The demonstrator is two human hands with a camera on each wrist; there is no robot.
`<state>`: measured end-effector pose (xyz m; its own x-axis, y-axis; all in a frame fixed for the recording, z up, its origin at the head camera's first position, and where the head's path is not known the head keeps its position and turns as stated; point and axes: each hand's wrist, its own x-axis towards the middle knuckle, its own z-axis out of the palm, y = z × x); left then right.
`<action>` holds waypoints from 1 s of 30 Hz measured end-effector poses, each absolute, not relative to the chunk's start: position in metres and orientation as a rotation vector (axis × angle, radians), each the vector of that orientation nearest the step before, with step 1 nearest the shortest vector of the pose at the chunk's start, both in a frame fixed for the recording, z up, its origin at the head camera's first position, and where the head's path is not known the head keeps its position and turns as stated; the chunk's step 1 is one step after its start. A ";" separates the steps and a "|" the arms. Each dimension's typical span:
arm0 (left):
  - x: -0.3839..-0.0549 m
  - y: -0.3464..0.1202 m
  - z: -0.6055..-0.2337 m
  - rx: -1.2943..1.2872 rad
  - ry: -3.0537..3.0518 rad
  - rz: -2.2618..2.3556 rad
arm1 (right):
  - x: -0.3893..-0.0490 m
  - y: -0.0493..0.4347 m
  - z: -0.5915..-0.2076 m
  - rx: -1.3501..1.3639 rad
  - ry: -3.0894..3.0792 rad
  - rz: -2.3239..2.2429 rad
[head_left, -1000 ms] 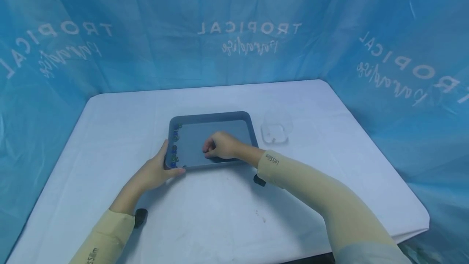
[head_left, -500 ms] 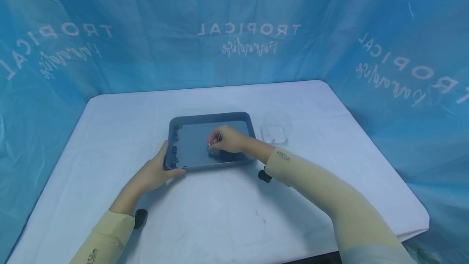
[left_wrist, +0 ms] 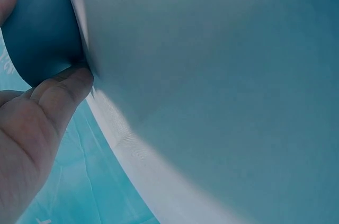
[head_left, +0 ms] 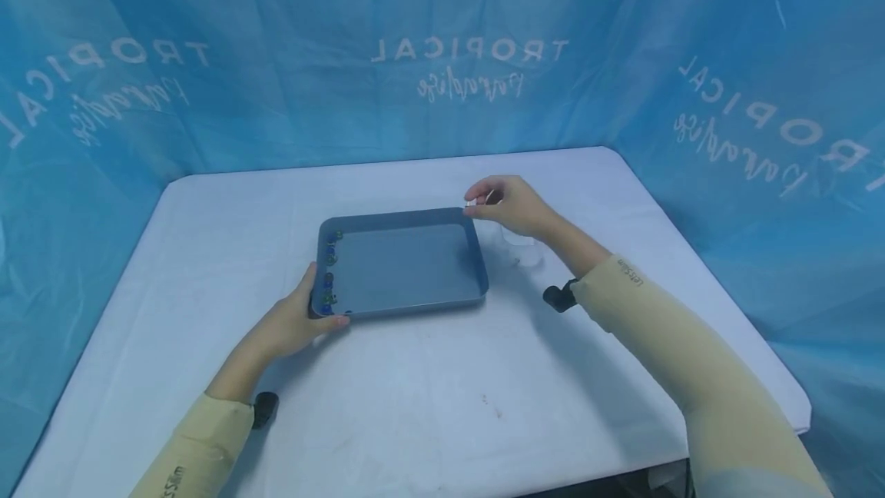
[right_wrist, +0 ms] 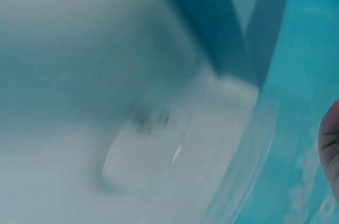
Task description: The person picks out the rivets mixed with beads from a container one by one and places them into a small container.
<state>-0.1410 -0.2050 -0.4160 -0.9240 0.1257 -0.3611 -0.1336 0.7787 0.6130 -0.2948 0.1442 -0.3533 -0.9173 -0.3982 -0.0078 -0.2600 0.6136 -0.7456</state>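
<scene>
"Head view: where's the tray [head_left: 401, 267]?"

"On the table [head_left: 442, 390], its left end grasped by the left hand [head_left: 293, 325]. The right hand [head_left: 508, 206] seems to pinch a pale thing [head_left: 469, 204] (too small to name)."

"Left wrist?"

"Grip curled round the edge; probably light, stiff. Hold the rim."

"Right wrist?"

"Blurred clear container [right_wrist: 153, 155], likely slick."

The left grip [head_left: 293, 323] and right grip [head_left: 513, 206] are bare, while the left sleeve [head_left: 202, 433] and right sleeve [head_left: 674, 336] are snug, smooth and pale yellowish beige, each printed with small dark lettering [head_left: 631, 271]. A compact black camera [head_left: 266, 410] with rounded edges sits at each wrist, beside the cuff. Higher up the right arm shows paler, greyish fabric [head_left: 760, 484].
</scene>
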 end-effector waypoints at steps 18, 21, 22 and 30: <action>-0.140 -0.210 -0.421 -0.004 2.576 0.964 | -0.308 0.225 -0.365 -0.239 2.787 -1.095; -0.141 -0.210 -0.421 -0.005 2.581 0.958 | -0.308 0.226 -0.366 -0.241 2.784 -1.100; -0.141 -0.210 -0.421 -0.005 2.580 0.958 | -0.307 0.226 -0.367 -0.240 2.783 -1.100; -0.143 -0.208 -0.420 -0.001 2.579 0.957 | -0.304 0.229 -0.375 -0.222 2.767 -1.103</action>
<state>-0.1433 -0.2083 -0.4201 -0.9247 0.1320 -0.3572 -0.1329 0.7672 0.6275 -0.3041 0.2291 -0.3747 -0.9771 -0.1938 -0.0882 -0.0799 0.7178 -0.6917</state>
